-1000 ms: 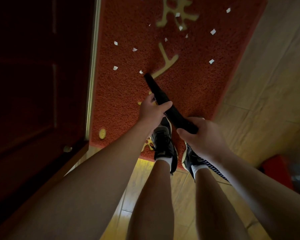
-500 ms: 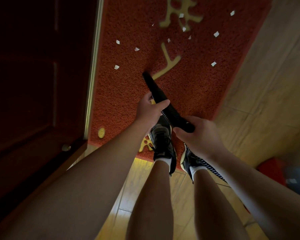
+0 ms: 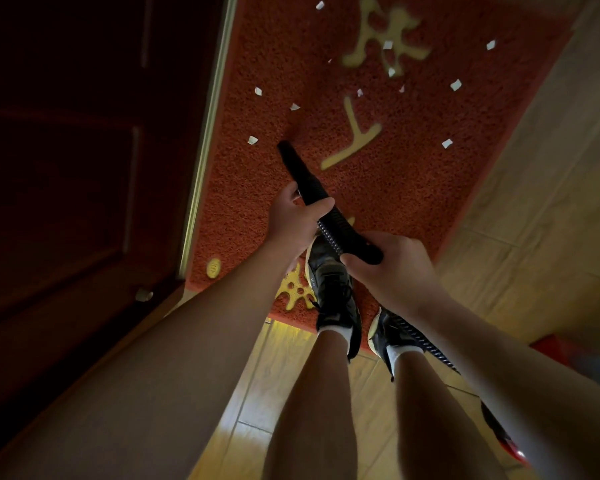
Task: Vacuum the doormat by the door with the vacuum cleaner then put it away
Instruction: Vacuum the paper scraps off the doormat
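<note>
Both hands are gripping the black nozzle — left hand ahead, right hand behind — its tip touching the doormat beyond them, near paper scraps.

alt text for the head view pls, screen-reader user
Seen from above, a person's left hand and right hand grip a black vacuum nozzle aimed at a red doormat. White paper scraps dot the doormat, which lies beside a dark door.
</note>
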The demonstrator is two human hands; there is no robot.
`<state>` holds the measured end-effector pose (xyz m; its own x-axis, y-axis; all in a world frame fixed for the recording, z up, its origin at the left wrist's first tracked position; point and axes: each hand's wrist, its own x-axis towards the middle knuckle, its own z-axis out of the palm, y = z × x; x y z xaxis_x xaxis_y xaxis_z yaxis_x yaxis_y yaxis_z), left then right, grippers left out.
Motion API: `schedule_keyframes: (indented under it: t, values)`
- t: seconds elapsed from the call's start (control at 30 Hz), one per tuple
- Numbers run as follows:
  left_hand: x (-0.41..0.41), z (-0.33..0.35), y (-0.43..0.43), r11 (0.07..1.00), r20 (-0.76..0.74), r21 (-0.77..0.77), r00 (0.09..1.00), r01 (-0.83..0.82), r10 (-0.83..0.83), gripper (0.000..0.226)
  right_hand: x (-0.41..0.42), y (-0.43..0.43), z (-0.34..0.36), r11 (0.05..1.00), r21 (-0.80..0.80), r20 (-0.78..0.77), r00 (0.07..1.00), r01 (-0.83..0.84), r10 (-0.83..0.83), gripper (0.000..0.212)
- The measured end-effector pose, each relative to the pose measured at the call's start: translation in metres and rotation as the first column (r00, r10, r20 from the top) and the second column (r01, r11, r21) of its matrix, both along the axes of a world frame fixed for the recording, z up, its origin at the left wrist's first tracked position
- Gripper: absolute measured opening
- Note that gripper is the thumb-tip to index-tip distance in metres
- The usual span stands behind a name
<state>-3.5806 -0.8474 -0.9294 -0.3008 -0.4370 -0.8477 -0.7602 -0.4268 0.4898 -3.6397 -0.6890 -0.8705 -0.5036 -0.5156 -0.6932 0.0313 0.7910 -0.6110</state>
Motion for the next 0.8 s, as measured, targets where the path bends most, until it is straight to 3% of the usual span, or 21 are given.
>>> schedule_keyframes:
  t: [0.27, 0.4, 0.6, 0.8]
  values:
    - [0.005, -0.002, -0.018, 0.997, 0.002, -0.039, 0.998, -0.059, 0.059, 0.039, -0.003, -0.022, -0.005, 0.997, -0.003, 0.006, 0.997, -0.083, 0.083, 0.018]
    - [0.010, -0.004, -0.024, 0.995, 0.001, -0.052, 0.996, -0.089, 0.089, 0.060, -0.002, -0.028, -0.009, 0.993, -0.023, 0.011, 0.994, -0.113, 0.113, 0.021]
    - [0.014, -0.008, -0.031, 0.995, 0.003, -0.041, 0.996, -0.088, 0.088, 0.051, 0.000, -0.034, -0.014, 0.993, -0.044, 0.023, 0.994, -0.109, 0.110, 0.024]
    - [0.012, -0.010, -0.033, 0.997, -0.009, -0.033, 0.997, -0.071, 0.071, 0.066, 0.001, -0.035, -0.016, 0.994, -0.042, 0.013, 0.995, -0.103, 0.103, 0.026]
